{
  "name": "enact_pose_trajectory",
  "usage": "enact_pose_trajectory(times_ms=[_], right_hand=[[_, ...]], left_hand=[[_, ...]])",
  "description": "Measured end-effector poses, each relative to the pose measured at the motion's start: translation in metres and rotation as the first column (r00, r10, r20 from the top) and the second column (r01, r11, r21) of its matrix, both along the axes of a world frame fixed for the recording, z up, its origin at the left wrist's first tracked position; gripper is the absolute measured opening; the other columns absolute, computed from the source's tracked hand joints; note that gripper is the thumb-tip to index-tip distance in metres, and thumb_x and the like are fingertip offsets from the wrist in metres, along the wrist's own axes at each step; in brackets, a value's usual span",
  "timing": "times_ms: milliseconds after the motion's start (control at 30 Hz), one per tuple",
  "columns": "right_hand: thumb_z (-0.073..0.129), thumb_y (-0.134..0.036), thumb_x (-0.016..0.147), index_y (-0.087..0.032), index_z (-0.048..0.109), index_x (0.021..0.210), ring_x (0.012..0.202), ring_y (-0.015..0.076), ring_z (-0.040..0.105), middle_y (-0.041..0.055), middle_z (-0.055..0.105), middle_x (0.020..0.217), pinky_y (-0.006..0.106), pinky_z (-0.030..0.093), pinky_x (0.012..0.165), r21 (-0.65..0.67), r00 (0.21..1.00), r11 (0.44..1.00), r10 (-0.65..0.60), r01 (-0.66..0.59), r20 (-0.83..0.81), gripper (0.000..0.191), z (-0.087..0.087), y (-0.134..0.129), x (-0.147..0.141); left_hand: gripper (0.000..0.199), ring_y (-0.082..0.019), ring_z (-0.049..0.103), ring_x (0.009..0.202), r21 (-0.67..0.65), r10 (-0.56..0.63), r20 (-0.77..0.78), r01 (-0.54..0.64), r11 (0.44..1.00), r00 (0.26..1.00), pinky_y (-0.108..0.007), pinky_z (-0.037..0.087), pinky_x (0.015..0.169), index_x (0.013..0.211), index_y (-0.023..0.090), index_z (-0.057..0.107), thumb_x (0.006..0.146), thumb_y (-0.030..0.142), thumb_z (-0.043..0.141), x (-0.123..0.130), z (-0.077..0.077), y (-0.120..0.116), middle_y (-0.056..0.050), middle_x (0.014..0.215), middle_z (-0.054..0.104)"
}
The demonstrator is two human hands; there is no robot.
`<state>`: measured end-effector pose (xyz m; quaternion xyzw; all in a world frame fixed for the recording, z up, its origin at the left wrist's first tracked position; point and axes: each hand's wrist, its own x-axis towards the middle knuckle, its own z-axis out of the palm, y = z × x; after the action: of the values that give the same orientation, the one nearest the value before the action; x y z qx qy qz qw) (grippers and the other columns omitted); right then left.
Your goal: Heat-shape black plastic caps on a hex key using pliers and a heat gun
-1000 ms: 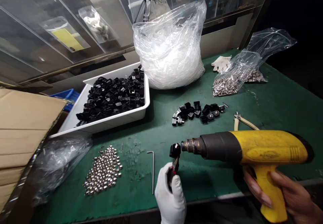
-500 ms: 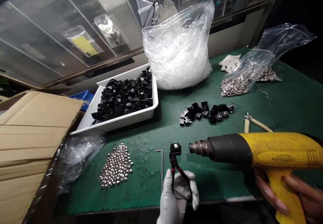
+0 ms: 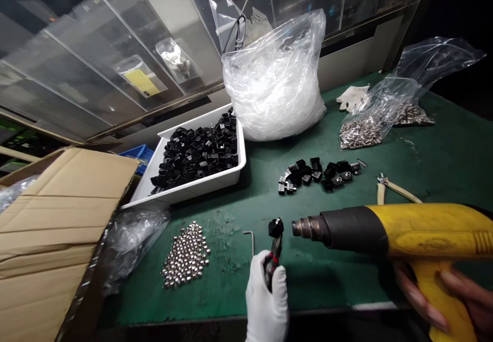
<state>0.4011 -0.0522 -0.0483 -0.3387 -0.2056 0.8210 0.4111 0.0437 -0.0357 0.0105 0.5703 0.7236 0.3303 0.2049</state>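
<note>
In a white glove, my left hand [image 3: 267, 296] is closed around the handles of small pliers [image 3: 275, 254] with red on the grips. The jaws hold a black plastic part [image 3: 275, 227] with a shiny metal bit on top. My ungloved right hand [image 3: 447, 296] grips the handle of a yellow heat gun [image 3: 435, 231], partly cut off by the frame's edge. Its stepped metal nozzle points left at the black part, a small gap apart. A hex key [image 3: 252, 242] lies just left of the pliers.
A white tray [image 3: 185, 194] of black parts stands behind at left, beside a cardboard box [image 3: 57, 229]. Small metal pieces [image 3: 187, 254] lie in front. Loose black parts [image 3: 300, 175], cutters [image 3: 396, 188], a bag of clear plastic pieces [image 3: 273, 90] and a bag of metal parts [image 3: 360, 131] occupy the green table.
My left hand has rotated the pliers, turning the black part so that another side faces the nozzle. The heat gun stays almost in place. The whole view has shifted slightly.
</note>
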Motion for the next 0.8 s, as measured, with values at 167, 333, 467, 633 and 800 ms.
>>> enact_pose_trajectory(times_ms=[167, 333, 467, 633, 800], right_hand=[[0.055, -0.055, 0.097, -0.017, 0.071, 0.122, 0.060, 0.0183, 0.062, 0.0130, 0.068, 0.090, 0.029, 0.053, 0.057, -0.017, 0.993, 1.000, 0.020, -0.022, -0.116, 0.048, 0.008, 0.006, -0.002], [0.052, -0.056, 0.097, -0.016, 0.073, 0.117, 0.061, 0.0203, 0.063, 0.0141, 0.067, 0.090, 0.031, 0.054, 0.057, -0.014, 0.993, 1.000, 0.022, -0.024, -0.118, 0.050, 0.000, 0.002, 0.000], [0.050, -0.056, 0.095, -0.017, 0.073, 0.118, 0.057, 0.0198, 0.061, 0.0142, 0.067, 0.087, 0.031, 0.053, 0.055, -0.049, 0.996, 0.999, -0.028, 0.024, -0.088, 0.051, 0.005, 0.001, -0.004], [0.049, -0.059, 0.093, -0.015, 0.075, 0.108, 0.055, 0.0194, 0.058, 0.0151, 0.065, 0.082, 0.031, 0.051, 0.054, -0.054, 0.999, 0.998, -0.027, 0.025, -0.045, 0.053, 0.004, 0.004, -0.004], [0.048, -0.058, 0.095, -0.013, 0.074, 0.105, 0.059, 0.0188, 0.060, 0.0152, 0.064, 0.082, 0.029, 0.051, 0.058, 0.002, 0.996, 0.999, 0.050, -0.050, -0.076, 0.053, 0.000, 0.004, 0.000]], left_hand=[[0.035, -0.024, 0.070, 0.089, 0.113, -0.014, -0.169, 0.034, 0.993, 0.986, -0.036, 0.058, 0.078, 0.115, 0.019, 0.058, 0.096, 0.048, 0.053, 0.007, -0.002, 0.002, -0.009, 0.100, 0.069], [0.027, -0.020, 0.067, 0.074, 0.177, 0.054, -0.254, -0.009, 0.984, 0.966, -0.031, 0.056, 0.067, 0.105, 0.020, 0.056, 0.094, 0.045, 0.058, 0.013, -0.012, 0.005, -0.004, 0.086, 0.064], [0.030, -0.021, 0.065, 0.070, 0.231, 0.141, -0.364, -0.058, 0.971, 0.921, -0.031, 0.054, 0.063, 0.104, 0.020, 0.054, 0.093, 0.047, 0.059, 0.014, -0.023, 0.004, -0.004, 0.084, 0.062], [0.034, -0.023, 0.065, 0.070, 0.213, 0.125, -0.462, -0.028, 0.977, 0.878, -0.031, 0.053, 0.060, 0.106, 0.019, 0.052, 0.092, 0.049, 0.056, 0.013, -0.028, 0.002, -0.005, 0.084, 0.061], [0.035, -0.023, 0.066, 0.076, 0.277, 0.139, -0.463, -0.006, 0.961, 0.876, -0.032, 0.053, 0.064, 0.112, 0.016, 0.052, 0.092, 0.045, 0.056, 0.010, -0.032, -0.001, -0.008, 0.092, 0.061]])
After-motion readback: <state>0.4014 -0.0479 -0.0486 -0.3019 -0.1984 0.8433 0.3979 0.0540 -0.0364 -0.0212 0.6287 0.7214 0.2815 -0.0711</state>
